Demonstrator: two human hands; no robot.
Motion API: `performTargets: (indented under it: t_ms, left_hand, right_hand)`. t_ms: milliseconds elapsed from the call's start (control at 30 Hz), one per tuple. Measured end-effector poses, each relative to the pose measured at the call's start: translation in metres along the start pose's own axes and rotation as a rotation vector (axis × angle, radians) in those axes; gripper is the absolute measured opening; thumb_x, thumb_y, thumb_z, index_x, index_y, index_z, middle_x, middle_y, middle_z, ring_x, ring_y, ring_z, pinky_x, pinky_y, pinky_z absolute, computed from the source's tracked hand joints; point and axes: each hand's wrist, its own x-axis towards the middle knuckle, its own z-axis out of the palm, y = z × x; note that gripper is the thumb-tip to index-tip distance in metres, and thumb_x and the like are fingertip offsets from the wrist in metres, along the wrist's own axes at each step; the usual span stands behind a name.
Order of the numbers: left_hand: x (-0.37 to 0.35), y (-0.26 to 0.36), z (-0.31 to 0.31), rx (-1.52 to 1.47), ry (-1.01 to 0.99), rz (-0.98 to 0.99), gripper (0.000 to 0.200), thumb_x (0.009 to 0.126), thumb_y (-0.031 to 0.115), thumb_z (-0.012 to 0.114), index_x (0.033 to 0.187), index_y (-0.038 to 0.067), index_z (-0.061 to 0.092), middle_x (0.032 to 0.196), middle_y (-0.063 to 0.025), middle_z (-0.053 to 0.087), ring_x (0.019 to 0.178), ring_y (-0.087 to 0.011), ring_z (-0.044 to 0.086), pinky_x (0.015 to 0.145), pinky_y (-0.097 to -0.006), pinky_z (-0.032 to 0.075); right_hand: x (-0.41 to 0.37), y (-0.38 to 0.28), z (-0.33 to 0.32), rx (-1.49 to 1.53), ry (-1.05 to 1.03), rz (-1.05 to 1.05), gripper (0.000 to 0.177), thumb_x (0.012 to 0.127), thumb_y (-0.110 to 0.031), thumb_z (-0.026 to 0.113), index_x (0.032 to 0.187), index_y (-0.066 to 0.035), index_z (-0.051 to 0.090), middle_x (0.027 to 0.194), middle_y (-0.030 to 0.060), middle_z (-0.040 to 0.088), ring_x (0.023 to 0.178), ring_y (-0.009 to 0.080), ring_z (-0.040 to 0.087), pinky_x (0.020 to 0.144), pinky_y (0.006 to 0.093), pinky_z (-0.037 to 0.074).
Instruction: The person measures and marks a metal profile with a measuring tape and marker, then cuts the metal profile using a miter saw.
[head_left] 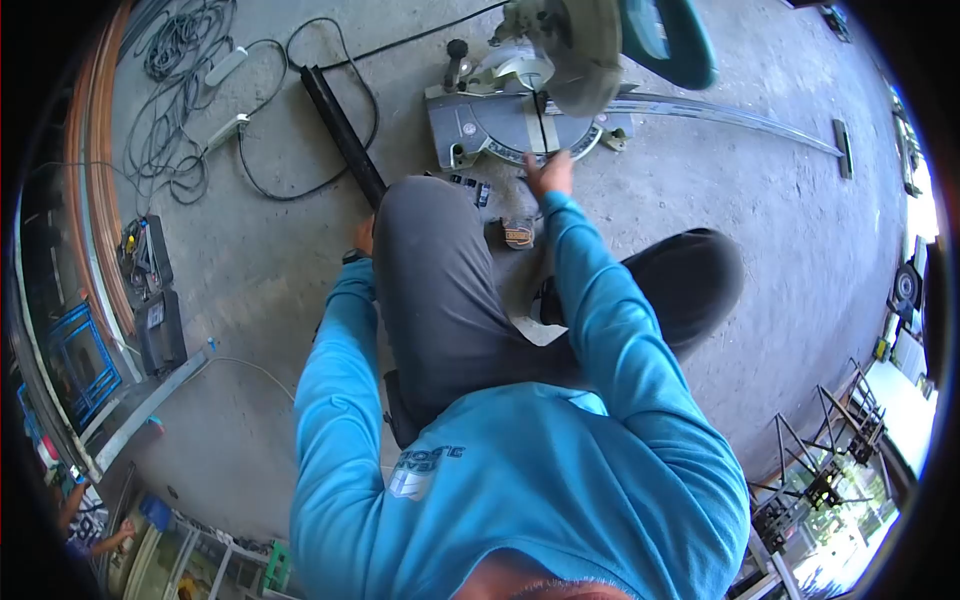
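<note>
In the head view, a miter saw (475,125) stands on the concrete floor, its blade guard (585,55) and teal handle (685,50) above the base. My right hand (550,175) is closed at the front edge of the saw's round table, around its front handle, which the fingers mostly cover. A long black metal bar (340,135) slants down from the saw's left toward my knee. My left hand (366,236) is beside that knee, near the bar's lower end; its fingers are hidden. Small black pieces (472,188) and an orange-and-dark block-like item (518,234) lie between my legs and the saw.
A long metal profile (740,118) runs right from the saw to a dark block (844,148). Coiled cables (185,60) and white power strips (226,67) lie left. An open tool case (155,300) sits near stacked brown profiles (90,180). Another person's arm (110,540) shows lower left.
</note>
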Motion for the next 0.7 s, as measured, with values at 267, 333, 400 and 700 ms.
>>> performTargets:
  t_ms: [267,333,400,700]
  left_hand:
    - [0.025,-0.025,0.048,-0.239,0.133,0.184,0.029,0.095,0.020,0.056,0.123,0.011,0.059,0.115,-0.0189,0.064,0.110,-0.0422,0.062,0.092,-0.0509,0.051]
    - [0.017,-0.027,0.038,-0.242,0.255,0.277,0.028,0.095,0.019,0.055,0.122,0.011,0.059,0.115,-0.0190,0.064,0.111,-0.0421,0.062,0.093,-0.0511,0.051]
    - [0.017,-0.021,0.009,0.012,0.160,-0.049,0.023,0.097,0.020,0.057,0.118,0.010,0.058,0.109,-0.0185,0.062,0.102,-0.0429,0.061,0.089,-0.0496,0.051]
    - [-0.012,-0.064,0.012,0.092,0.375,-0.007,0.040,0.088,0.036,0.074,0.110,0.005,0.061,0.100,-0.0176,0.062,0.095,-0.0408,0.061,0.088,-0.0502,0.049]
  right_hand:
    - [0.116,-0.029,-0.018,-0.106,0.049,-0.100,0.099,0.077,-0.070,0.077,0.143,0.000,0.054,0.153,0.0197,0.049,0.140,0.0377,0.045,0.119,0.0410,0.031]
    - [0.132,0.002,-0.008,-0.081,-0.031,-0.203,0.102,0.082,-0.080,0.061,0.145,-0.001,0.053,0.151,0.0199,0.051,0.141,0.0365,0.046,0.120,0.0402,0.030]
    - [0.126,-0.005,-0.022,-0.222,-0.021,-0.207,0.104,0.080,-0.082,0.061,0.147,-0.004,0.053,0.153,0.0205,0.049,0.143,0.0368,0.043,0.119,0.0403,0.032]
    - [0.116,-0.009,-0.041,-0.419,0.009,-0.118,0.101,0.078,-0.076,0.068,0.148,-0.006,0.052,0.155,0.0223,0.046,0.145,0.0404,0.040,0.121,0.0429,0.030]
